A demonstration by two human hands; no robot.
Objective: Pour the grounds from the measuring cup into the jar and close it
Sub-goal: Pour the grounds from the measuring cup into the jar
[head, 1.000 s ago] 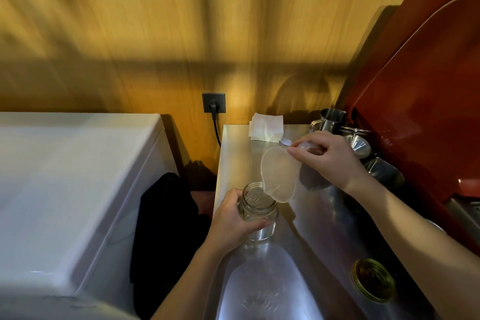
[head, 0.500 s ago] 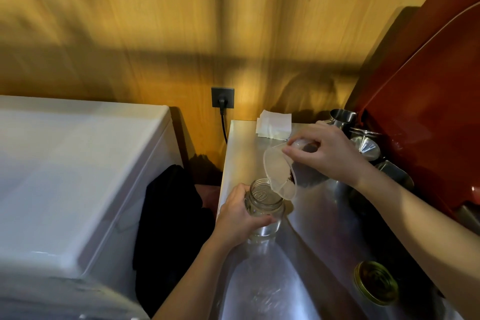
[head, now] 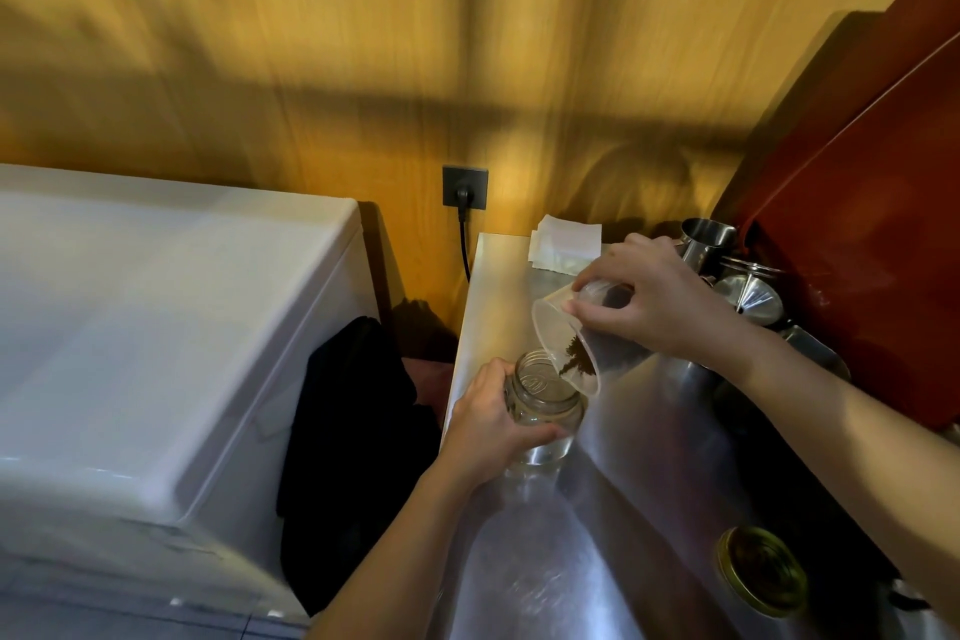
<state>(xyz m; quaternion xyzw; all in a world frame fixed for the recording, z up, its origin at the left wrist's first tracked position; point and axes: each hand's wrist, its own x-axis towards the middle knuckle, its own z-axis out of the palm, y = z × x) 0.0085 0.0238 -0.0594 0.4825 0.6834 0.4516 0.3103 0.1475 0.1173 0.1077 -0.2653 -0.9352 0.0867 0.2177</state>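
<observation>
The measuring cup [head: 566,343] is gripped by the right hand [head: 660,296] near its base, thumb and fingers closed round the wall, and is tipped steeply with its spout over the mouth of the jar [head: 543,405]. The jar is clasped round its side by the left hand [head: 483,424] and is stood upright on the steel counter [head: 623,509], near its left edge. The cup is judged light, thin and slightly flexible, so a hold low on the wall is suited to it; squeezing could deform the rim. The jar looks like clear glass, heavier, smooth and breakable, best held round the body as now. Dark grounds [head: 574,359] are seen sliding along the cup's lower wall towards the spout. Inside the jar, little or nothing can be made out. A gold lid [head: 761,569] is left lying well apart, near the counter's front right.
</observation>
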